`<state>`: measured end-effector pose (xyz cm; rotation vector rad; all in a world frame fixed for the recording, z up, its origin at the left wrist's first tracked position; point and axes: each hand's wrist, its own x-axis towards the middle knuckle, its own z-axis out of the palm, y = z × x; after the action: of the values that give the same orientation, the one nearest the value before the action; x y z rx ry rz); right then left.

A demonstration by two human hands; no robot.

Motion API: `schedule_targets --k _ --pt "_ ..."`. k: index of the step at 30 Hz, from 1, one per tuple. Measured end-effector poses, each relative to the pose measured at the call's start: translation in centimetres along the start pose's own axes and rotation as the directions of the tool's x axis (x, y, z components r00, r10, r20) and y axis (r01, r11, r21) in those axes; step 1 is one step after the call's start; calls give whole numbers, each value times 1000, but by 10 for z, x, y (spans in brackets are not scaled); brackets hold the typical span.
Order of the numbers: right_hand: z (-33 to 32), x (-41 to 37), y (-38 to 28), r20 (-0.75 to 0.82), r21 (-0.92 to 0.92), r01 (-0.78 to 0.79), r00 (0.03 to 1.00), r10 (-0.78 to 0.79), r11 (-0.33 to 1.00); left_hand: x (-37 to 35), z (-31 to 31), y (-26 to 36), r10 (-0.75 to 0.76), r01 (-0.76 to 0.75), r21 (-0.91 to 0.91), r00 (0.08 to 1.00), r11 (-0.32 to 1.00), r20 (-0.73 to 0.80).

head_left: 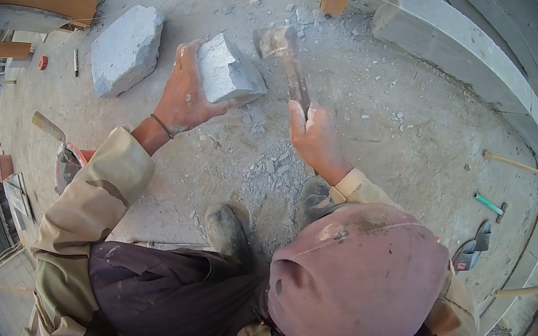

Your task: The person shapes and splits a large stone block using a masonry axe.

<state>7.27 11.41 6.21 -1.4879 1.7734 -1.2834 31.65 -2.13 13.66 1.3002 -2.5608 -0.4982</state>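
Observation:
My left hand (191, 90) grips the left side of a broken pale block (224, 67), thumb along its near edge and fingers over the far side. The block has a rough, chipped top face and rests on the dusty floor. In my right hand (316, 133) is a hammer (292, 69), held by its worn handle. Its dusty head is raised to the right of the block, apart from it. A larger pale block piece (126, 50) lies left of my left hand. Chips of rubble (276, 162) are scattered between the hands and my boots (227, 227).
A trowel (53, 129) and a reddish bucket (72, 162) stand at the left, with a tape measure (43, 63) and a marker (76, 63) beyond. Long pale blocks (460, 54) line the right. A green-handled tool (490, 204) lies there too. A pink cap (362, 282) fills the lower foreground.

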Motion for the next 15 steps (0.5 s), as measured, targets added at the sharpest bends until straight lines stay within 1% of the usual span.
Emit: schedule_targets --k 1,2,3,4,5,6,7,8,9,10,11,12,13,14,15 --pt "13 -10 25 52 -102 -29 998 34 994 0 1 0 17 -17 -7 1000 1000 0" --pt "16 -6 25 93 -202 -54 993 74 978 3 -2 2 36 -36 -3 999 999 0" --pt "13 7 33 77 -201 -49 995 66 978 7 -2 1 28 -28 -17 1000 999 0" --pt "-1 21 12 167 -93 -160 971 174 983 1 0 0 -4 5 -36 1000 999 24" --pt "-10 15 -3 268 6 -310 917 297 951 -9 1 1 -14 17 -40 997 999 73" --pt "-12 8 -10 266 10 -332 910 317 943 -6 -1 2 0 2 -29 999 1000 52" --pt "-15 7 -17 201 120 -282 946 255 952 1 -1 2 19 -19 -17 1000 1000 10" --pt "-15 4 -23 131 225 -227 971 202 948 2 -1 2 24 -24 -18 1000 1000 17" --pt "-6 -1 -9 126 226 -226 971 201 948 1 0 2 25 -25 -12 1000 1000 7" --pt "11 -10 17 149 56 -220 966 210 974 1 0 3 28 -28 -5 1000 1000 -8" --pt "13 -7 18 162 -116 -209 961 226 971 -2 0 5 43 -43 -3 999 999 -10" --pt "7 -3 24 140 -112 -210 964 224 971 -3 -1 3 52 -52 1 999 999 -6" --pt "-12 19 9 202 -96 -197 956 213 976 3 1 0 56 -56 6 998 998 -14" --pt "-19 19 2 290 -75 -211 930 224 975 2 1 1 47 -47 7 999 999 3" --pt "-14 -4 -2 305 -69 -258 914 267 964 -4 0 4 12 -12 -2 999 1000 33"
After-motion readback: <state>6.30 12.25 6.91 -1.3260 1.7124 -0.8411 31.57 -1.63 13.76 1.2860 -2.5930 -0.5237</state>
